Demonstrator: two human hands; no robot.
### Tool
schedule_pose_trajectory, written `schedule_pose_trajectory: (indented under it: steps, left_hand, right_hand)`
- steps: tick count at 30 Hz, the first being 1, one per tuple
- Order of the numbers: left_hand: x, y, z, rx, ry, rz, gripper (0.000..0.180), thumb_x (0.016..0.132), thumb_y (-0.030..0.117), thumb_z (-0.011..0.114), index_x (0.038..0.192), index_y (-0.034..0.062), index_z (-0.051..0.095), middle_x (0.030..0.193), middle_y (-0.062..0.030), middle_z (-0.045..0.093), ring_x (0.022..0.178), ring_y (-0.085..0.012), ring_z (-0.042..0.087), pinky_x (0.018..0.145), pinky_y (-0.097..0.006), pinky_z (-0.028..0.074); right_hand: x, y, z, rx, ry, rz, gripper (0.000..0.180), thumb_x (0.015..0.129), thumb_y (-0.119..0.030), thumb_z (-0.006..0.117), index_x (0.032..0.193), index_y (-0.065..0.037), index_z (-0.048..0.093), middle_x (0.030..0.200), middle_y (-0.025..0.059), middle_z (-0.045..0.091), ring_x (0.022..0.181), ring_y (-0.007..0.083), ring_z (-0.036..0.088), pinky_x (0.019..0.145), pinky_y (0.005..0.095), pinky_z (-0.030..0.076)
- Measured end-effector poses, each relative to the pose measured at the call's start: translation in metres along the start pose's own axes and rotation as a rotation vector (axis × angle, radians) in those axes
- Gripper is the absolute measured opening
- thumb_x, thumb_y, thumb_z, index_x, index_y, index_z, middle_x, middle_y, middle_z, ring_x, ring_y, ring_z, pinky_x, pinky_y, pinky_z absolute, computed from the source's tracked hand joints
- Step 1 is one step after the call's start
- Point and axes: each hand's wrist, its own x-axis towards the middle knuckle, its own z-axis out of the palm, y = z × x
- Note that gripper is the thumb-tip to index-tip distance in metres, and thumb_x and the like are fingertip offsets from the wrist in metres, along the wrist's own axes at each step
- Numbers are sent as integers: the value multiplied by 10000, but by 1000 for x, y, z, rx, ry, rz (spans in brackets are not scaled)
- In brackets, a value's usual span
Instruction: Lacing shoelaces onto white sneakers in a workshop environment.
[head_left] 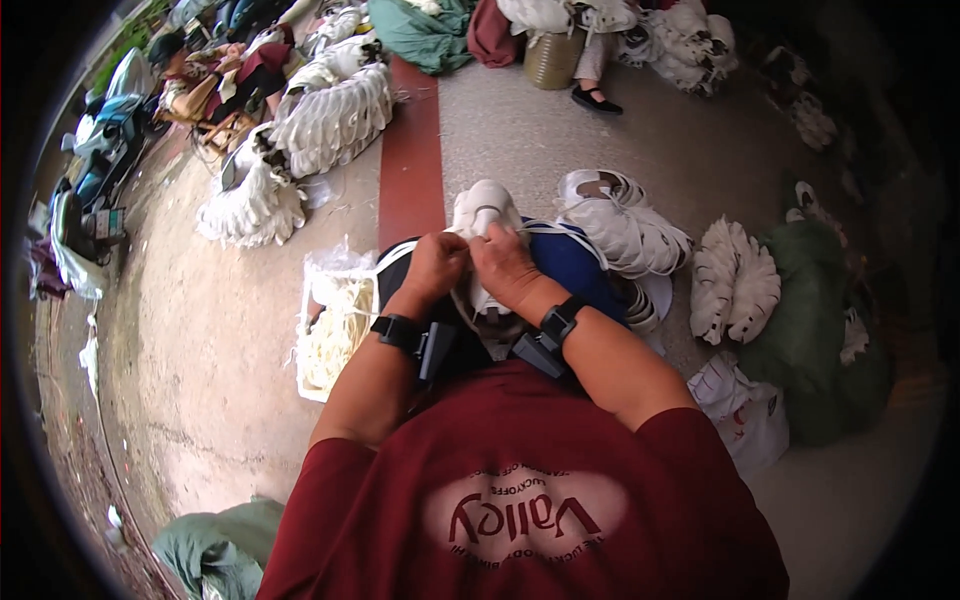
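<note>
A white sneaker (pixel 484 203) rests on my lap, its toe pointing away from me. My left hand (pixel 436 268) is closed in a pinch at the shoe's left edge, where a white shoelace (pixel 392 252) loops out over my left thigh. Bent over the shoe's lacing area, my right hand (pixel 503 266) grips it with closed fingers; the exact fingertip contact is hidden. More white lace stretches to the right across the blue cloth on my right thigh. Both wrists wear dark bands with grey blocks.
A white basket (pixel 302 345) of pale laces stands by my left leg. Rows of white shoes (pixel 625 225) lie to my right, beside a green sack (pixel 815 330). At the far left, a seated person (pixel 215 88) works near piled shoes (pixel 335 115) and parked scooters (pixel 100 150).
</note>
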Motion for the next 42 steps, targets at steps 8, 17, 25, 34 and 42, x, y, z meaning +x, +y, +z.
schedule_pose_trajectory:
  steps: [8,17,25,34,42]
  left_hand:
    - [-2,2,1,73,103,-110,134,696,111,611,770,15,667,731,-205,629,711,-317,639,675,-362,493]
    - [1,-4,-6,-82,48,-117,128,716,101,660,731,-26,649,619,-110,622,568,-109,569,530,-284,458]
    - [3,-14,-8,-98,1,-70,134,715,92,651,766,-31,643,627,-65,624,578,-68,536,530,-266,454]
    - [-12,9,10,134,228,-60,246,708,255,641,761,15,627,742,-178,628,695,-351,614,639,-401,485]
    - [1,4,11,-10,216,-228,208,760,185,640,763,-23,634,656,-167,625,594,-235,624,576,-326,475]
  right_hand:
    - [-6,-1,-2,51,-1,74,63,740,-110,601,766,-63,568,782,109,548,801,297,530,731,406,382]
    - [0,-7,-6,-3,-115,121,122,693,-51,570,813,-64,581,832,96,563,893,245,520,753,415,342]
    - [0,-4,1,37,-22,157,75,692,-43,596,729,-57,532,776,109,527,811,300,516,701,413,376]
    - [0,4,1,144,-88,203,85,678,-48,611,714,-39,534,794,137,531,833,316,513,734,429,386]
    - [0,3,1,167,-48,190,87,680,-48,606,703,-44,523,775,130,531,837,315,513,733,437,382]
